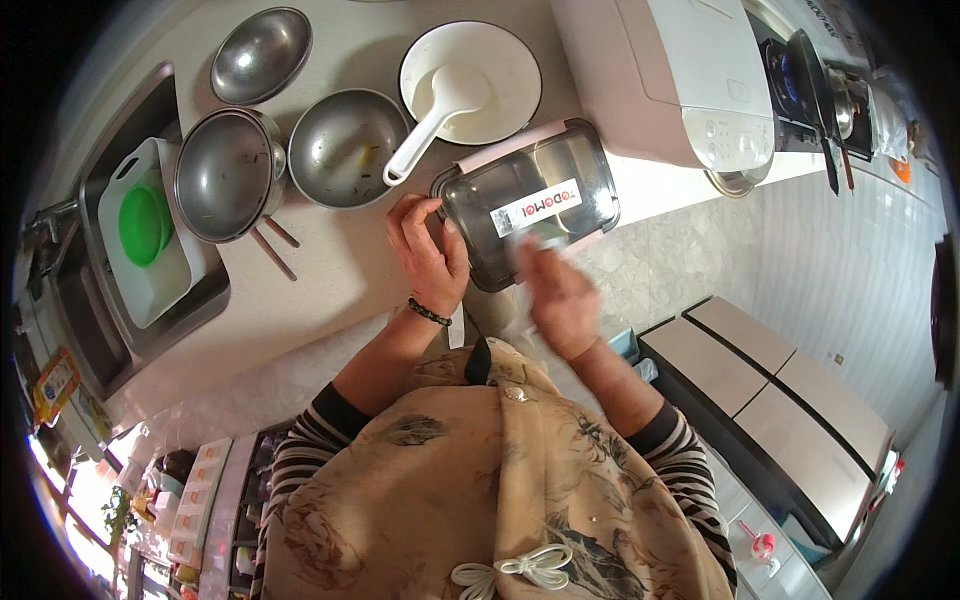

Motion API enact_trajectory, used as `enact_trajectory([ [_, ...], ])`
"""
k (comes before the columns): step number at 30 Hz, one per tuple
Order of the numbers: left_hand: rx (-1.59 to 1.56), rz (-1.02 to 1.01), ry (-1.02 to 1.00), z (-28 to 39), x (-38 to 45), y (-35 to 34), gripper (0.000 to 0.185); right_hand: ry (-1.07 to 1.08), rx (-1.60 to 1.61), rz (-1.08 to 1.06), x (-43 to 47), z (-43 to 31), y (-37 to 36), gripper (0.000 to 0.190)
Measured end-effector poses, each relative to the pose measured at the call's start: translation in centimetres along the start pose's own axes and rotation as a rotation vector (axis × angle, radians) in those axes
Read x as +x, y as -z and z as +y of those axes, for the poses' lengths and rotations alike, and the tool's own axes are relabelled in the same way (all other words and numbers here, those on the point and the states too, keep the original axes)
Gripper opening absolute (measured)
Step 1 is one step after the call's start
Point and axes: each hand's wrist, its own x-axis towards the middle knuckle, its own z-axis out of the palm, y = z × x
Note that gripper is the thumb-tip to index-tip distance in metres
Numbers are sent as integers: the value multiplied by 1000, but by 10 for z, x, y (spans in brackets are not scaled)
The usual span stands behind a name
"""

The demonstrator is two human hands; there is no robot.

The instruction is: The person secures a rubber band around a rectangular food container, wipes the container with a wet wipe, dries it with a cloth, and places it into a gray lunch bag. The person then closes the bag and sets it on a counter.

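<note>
A lunch box (487, 259) with a dark see-through lid and pink side latches lies tilted at the counter's front edge. A white label (535, 208) with writing is stuck on its lid. My left hand (433, 255), a dark beaded bracelet at its wrist, grips the box's left end between thumb and fingers. Over the box's near side is my right hand (561, 296), blurred by motion with its fingers curled. Something pale shows at those fingertips, too blurred to name. Behind the box, a white rice paddle (435, 127) rests in a white dark-rimmed bowl (517, 71).
Metal bowls (262, 56) (330, 169) and a long-handled metal pan (221, 176) stand left. In the sink (214, 296), a white basin (146, 300) holds a green bowl (144, 225). A white appliance (675, 67) stands right; beyond it a gas burner (784, 75) is lit.
</note>
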Motion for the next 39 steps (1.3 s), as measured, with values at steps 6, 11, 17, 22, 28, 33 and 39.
enact_trajectory([
  [6, -14, 13, -34, -2, 1, -1, 31, 15, -149, -56, -19, 2, -6, 51],
  [11, 15, 4, -45, 0, 1, 0, 31, -138, -108, -23, -20, 11, 1, 43],
  [17, 9, 7, -32, 2, 1, 1, 31, 132, -70, 17, -25, 4, -8, 50],
  [22, 45, -19, -44, 0, 0, 1, 30, 64, -212, -91, -30, 1, -14, 45],
  [28, 32, -34, -12, 12, 5, 7, 34, -716, 1343, -244, -33, 55, 21, 27],
  [33, -15, -130, -47, 41, 6, 34, 31, -746, 2200, -334, -35, 34, 30, 36],
  [39, -639, -657, 293, 85, 8, 48, 29, -726, 2338, -352, -30, 30, 18, 46],
])
